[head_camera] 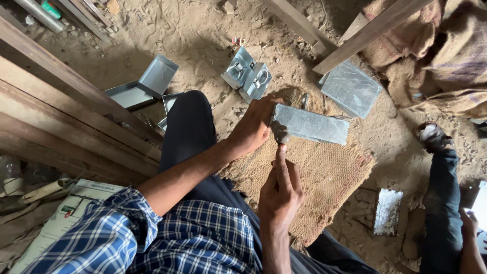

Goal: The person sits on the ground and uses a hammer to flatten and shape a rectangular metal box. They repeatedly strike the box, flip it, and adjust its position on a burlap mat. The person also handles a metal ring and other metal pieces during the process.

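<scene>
Left hand [253, 127] closed on end of one metal strip [312, 124], over top edge of one burlap mat [324, 177]. Right hand [280, 190] fisted around one hammer [280, 133], head touching strip. Two hasp plates [247, 74] beyond mat.

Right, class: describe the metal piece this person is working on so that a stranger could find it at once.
Start at the burlap mat on the sandy floor. Above its upper edge, the left hand holds a flat, oblong galvanized sheet by its left end, while the right hand brings a small hammer against it. Unlike the folded boxes nearby, it is flat and held.
</scene>
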